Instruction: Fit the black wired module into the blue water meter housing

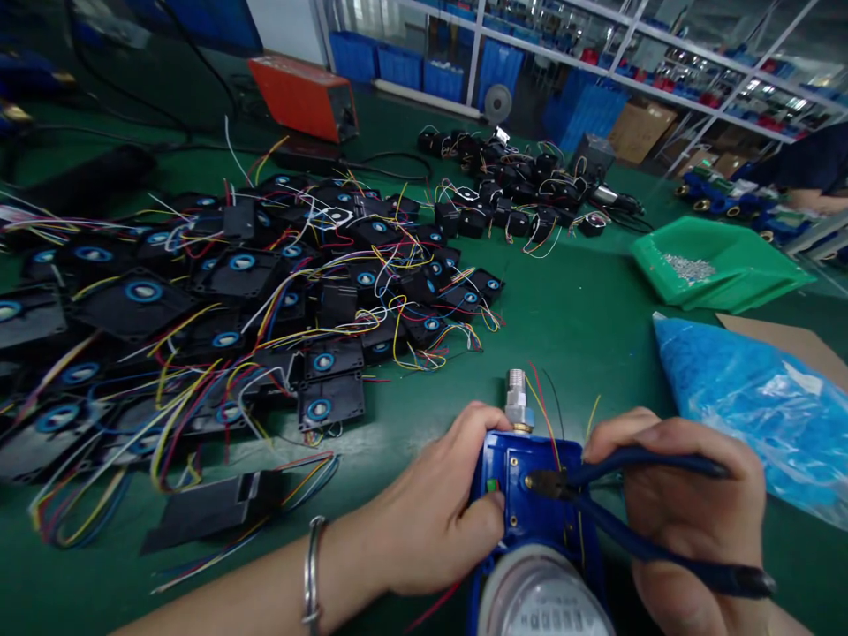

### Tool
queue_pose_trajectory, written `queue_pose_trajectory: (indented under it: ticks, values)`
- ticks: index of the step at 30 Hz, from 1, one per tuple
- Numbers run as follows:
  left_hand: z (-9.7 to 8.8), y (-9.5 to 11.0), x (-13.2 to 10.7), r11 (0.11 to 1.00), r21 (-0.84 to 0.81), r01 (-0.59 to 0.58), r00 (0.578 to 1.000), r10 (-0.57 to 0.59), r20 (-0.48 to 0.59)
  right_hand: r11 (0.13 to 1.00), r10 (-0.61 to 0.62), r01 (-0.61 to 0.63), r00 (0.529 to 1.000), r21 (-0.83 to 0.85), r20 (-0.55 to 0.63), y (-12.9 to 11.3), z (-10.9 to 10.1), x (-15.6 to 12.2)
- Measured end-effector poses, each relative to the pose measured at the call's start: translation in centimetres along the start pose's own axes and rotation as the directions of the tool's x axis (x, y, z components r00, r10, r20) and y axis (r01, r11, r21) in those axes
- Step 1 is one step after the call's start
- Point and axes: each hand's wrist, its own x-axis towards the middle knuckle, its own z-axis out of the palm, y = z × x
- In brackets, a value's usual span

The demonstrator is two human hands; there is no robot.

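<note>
Left hand (437, 512) is clamped around the side of the blue meter (523, 495), thumb pressed on its face, down at six o'clock on the green table (570, 327). Right hand (689, 512) is closed round the blue handles of the pliers (596, 495), their tips nipping at a small fitting on the meter's hard plastic face. Risky spot: thin red and yellow wires (547, 415) run right past those tips at twelve o'clock, and a slip could nick or cut one; the smooth housing could also twist under the thumb. A ridged metal thread (517, 397) stands at the meter's top, a round glass dial (543, 601) at its bottom. At ten o'clock, a heap of flat black modules (218, 309) tangled in coloured leads. At two o'clock, a green tray (722, 265); at three, a crinkly blue bag (761, 406).
</note>
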Motion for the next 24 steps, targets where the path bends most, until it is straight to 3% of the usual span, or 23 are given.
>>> queue_pose_trajectory:
  ticks: [10, 24]
  values:
    - [0.68, -0.65, -0.23, 0.995, 0.018, -0.101, 0.994, 0.101, -0.04, 0.999, 0.055, -0.054, 0.997, 0.007, -0.06, 0.06, 0.06, 0.03]
    - [1.07, -0.81, -0.45, 0.995, 0.043, -0.091, 0.994, 0.094, -0.064, 0.999, 0.034, -0.031, 0.987, 0.023, -0.159, 0.0, 0.6, -0.38]
